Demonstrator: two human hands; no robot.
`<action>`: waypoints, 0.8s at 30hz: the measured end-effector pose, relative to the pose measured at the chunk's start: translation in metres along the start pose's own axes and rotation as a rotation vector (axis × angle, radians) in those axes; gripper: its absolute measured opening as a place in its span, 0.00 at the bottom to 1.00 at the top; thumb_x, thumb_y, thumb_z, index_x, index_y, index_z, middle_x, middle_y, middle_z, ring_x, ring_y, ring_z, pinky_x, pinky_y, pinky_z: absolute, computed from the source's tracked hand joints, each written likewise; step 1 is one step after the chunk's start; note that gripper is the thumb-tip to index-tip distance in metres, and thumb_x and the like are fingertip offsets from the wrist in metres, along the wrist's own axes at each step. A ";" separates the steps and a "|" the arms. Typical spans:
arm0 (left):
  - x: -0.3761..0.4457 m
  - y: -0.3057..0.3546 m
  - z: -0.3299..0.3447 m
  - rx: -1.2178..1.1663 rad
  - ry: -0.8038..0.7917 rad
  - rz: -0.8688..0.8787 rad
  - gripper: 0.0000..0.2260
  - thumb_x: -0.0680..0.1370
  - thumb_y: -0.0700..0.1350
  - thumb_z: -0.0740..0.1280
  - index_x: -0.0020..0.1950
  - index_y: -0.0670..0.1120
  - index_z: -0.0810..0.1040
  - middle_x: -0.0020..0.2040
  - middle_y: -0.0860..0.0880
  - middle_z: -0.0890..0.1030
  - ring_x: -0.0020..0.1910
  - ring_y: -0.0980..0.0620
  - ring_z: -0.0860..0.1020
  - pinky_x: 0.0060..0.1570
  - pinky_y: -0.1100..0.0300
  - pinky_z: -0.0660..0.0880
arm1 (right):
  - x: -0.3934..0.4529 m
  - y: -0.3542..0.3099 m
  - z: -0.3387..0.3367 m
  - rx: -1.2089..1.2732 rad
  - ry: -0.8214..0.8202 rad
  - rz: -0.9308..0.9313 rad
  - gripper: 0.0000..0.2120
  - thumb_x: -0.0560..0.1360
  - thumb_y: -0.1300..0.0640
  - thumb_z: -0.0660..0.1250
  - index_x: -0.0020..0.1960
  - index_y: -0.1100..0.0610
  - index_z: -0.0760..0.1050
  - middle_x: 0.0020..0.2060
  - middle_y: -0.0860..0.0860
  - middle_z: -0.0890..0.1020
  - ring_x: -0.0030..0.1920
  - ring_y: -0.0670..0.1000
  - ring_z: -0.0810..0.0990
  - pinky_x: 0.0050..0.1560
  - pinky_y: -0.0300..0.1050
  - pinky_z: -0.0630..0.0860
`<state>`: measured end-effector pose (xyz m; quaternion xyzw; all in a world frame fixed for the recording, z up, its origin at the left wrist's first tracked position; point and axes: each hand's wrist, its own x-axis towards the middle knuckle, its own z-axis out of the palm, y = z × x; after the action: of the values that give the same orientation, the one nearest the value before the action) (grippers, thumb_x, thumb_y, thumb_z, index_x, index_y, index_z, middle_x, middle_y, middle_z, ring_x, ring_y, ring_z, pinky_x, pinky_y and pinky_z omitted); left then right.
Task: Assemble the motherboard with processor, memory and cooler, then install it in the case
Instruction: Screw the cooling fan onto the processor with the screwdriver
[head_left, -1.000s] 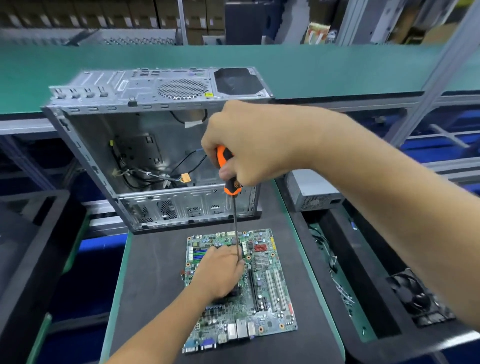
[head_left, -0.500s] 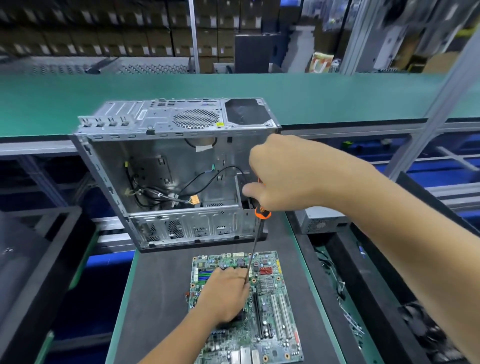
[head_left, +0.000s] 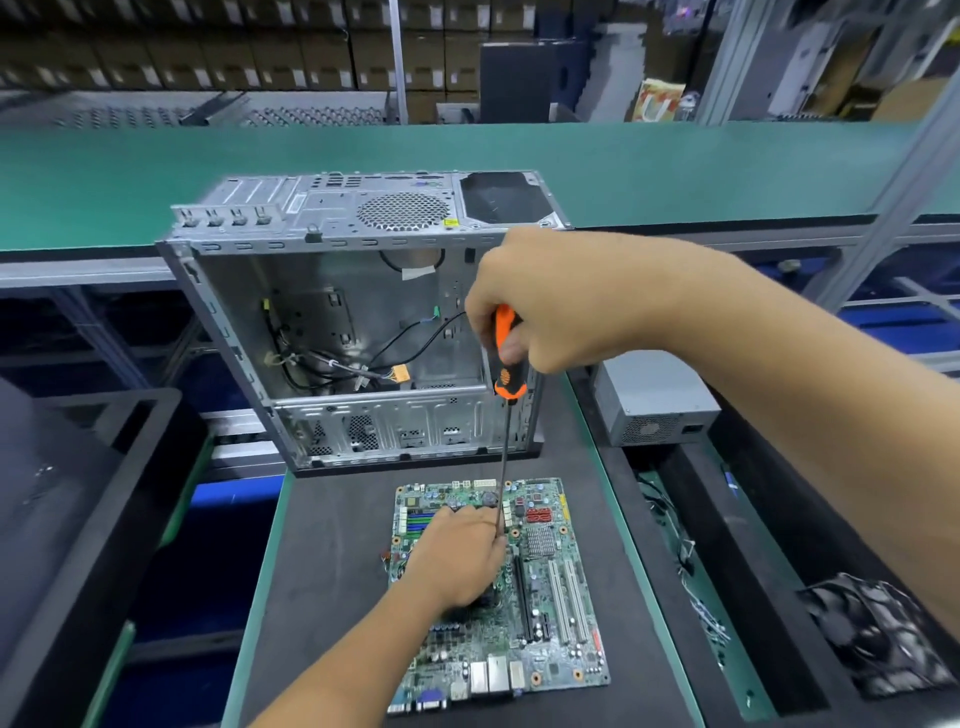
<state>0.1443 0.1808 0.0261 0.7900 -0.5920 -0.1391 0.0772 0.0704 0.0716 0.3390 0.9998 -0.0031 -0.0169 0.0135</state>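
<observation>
1. We stand at a dark work mat (head_left: 332, 571) edged in green, with a long green conveyor belt (head_left: 156, 166) running across behind it and stacked cartons blurred at the back of the room.
2. From left to right we count one black tray (head_left: 78, 467), one open metal case (head_left: 358, 332), one motherboard (head_left: 545, 587), one screwdriver (head_left: 506, 364), one grey power supply (head_left: 654, 400) and, far right, a black bin holding dark fans (head_left: 878, 634).
3. The case stands at the far end of the mat, its open side facing us, loose cables inside.
4. The motherboard lies flat on the mat just in front of the case: green, with white slots, a red part and silver ports at its near edge.
5. Our left hand (head_left: 457, 561) rests on the board, fingers curled near the screwdriver's shaft; we cannot tell whether they pinch it.
6. Our right hand (head_left: 561, 306) grips the orange-and-black handle, fingers wrapped round it, the shaft pointing down to the board.
</observation>
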 end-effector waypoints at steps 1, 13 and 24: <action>0.000 0.000 0.000 -0.003 -0.002 0.001 0.11 0.81 0.52 0.49 0.39 0.54 0.61 0.42 0.55 0.69 0.40 0.53 0.66 0.56 0.52 0.64 | 0.000 0.001 0.002 -0.022 0.010 0.008 0.04 0.72 0.59 0.68 0.41 0.58 0.80 0.27 0.46 0.75 0.28 0.41 0.73 0.24 0.34 0.67; 0.000 0.001 -0.001 0.008 0.031 -0.024 0.07 0.80 0.54 0.52 0.49 0.51 0.61 0.37 0.55 0.71 0.36 0.55 0.68 0.47 0.56 0.64 | -0.005 0.000 0.006 -0.104 -0.004 0.173 0.18 0.77 0.52 0.61 0.30 0.57 0.65 0.25 0.53 0.71 0.25 0.51 0.68 0.26 0.42 0.62; 0.002 0.000 0.000 0.072 0.016 -0.016 0.14 0.80 0.53 0.49 0.55 0.45 0.68 0.41 0.52 0.72 0.40 0.52 0.70 0.54 0.53 0.68 | -0.005 -0.006 -0.003 0.017 -0.048 0.046 0.05 0.70 0.64 0.67 0.43 0.56 0.78 0.30 0.43 0.72 0.29 0.35 0.73 0.20 0.31 0.64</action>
<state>0.1446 0.1788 0.0262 0.7980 -0.5898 -0.1120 0.0526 0.0657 0.0776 0.3416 0.9988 -0.0268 -0.0406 0.0054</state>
